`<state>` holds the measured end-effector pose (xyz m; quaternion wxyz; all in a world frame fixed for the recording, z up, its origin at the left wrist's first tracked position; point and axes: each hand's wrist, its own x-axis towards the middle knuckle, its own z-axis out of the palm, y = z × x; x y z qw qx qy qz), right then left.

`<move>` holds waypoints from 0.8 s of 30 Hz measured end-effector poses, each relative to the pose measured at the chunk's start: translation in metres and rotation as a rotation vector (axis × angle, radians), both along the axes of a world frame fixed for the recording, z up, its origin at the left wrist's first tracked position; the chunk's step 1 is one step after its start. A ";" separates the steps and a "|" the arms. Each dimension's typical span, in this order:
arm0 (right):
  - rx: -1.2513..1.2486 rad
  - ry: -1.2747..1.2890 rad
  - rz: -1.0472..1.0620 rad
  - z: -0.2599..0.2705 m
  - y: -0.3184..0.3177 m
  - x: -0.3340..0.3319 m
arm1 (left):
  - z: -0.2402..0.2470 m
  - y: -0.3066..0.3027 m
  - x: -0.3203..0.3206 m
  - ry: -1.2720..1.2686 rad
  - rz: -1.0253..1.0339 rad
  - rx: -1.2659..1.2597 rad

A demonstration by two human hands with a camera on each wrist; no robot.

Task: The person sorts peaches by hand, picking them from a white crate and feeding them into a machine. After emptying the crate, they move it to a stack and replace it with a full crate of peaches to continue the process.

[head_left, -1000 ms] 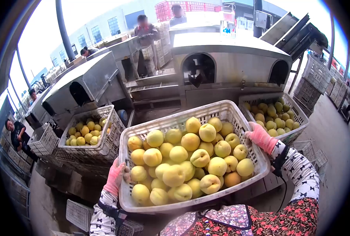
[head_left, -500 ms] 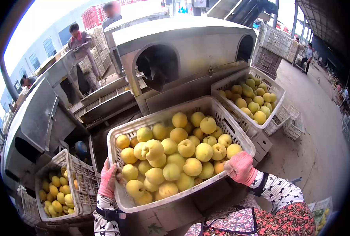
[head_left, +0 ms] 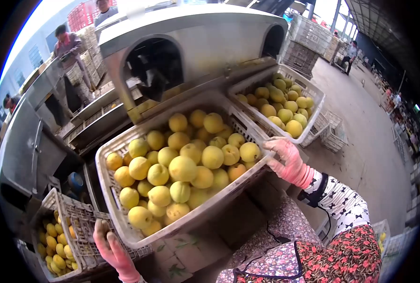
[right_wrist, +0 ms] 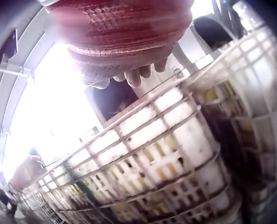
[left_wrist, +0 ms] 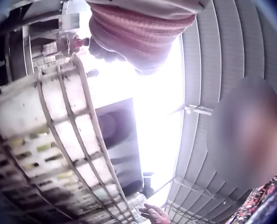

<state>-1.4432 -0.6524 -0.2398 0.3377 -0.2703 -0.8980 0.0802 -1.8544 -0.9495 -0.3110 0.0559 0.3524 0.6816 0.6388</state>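
A white plastic crate (head_left: 139, 243) full of yellow peaches (head_left: 182, 168) sits tilted in front of me in the head view. My left hand (head_left: 114, 254), in a pink glove with bare fingertips, is off the crate's near left corner, fingers loosely extended and holding nothing. At the right corner, my right hand (head_left: 289, 162) has its fingers stretched at the rim, thumb below them. The right wrist view shows the right hand's fingertips (right_wrist: 134, 77) above the slatted crate wall (right_wrist: 143, 154). In the left wrist view, the left glove (left_wrist: 138, 32) is above the crate side (left_wrist: 59, 126).
Another peach crate (head_left: 317, 111) stands just beyond at the right, and one more (head_left: 78, 236) is at lower left. A metal machine housing (head_left: 210, 35) with arched openings rises behind. People (head_left: 68, 47) stand farther back. Crate stacks (head_left: 309, 37) line the right side.
The left hand has let go of the crate's left side and drawn back. The right hand's grip has loosened from curled to extended fingers. The head view has turned right.
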 end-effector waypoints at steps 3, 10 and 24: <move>-0.010 -0.144 -0.051 0.020 0.030 0.055 | 0.024 0.026 0.065 0.100 -0.123 -0.062; 0.086 -0.567 -0.039 0.072 0.165 0.113 | 0.077 0.196 0.208 0.085 -0.640 -0.365; -0.382 -0.373 -0.523 -0.104 0.614 0.352 | 0.056 0.311 0.281 0.326 -0.488 -1.008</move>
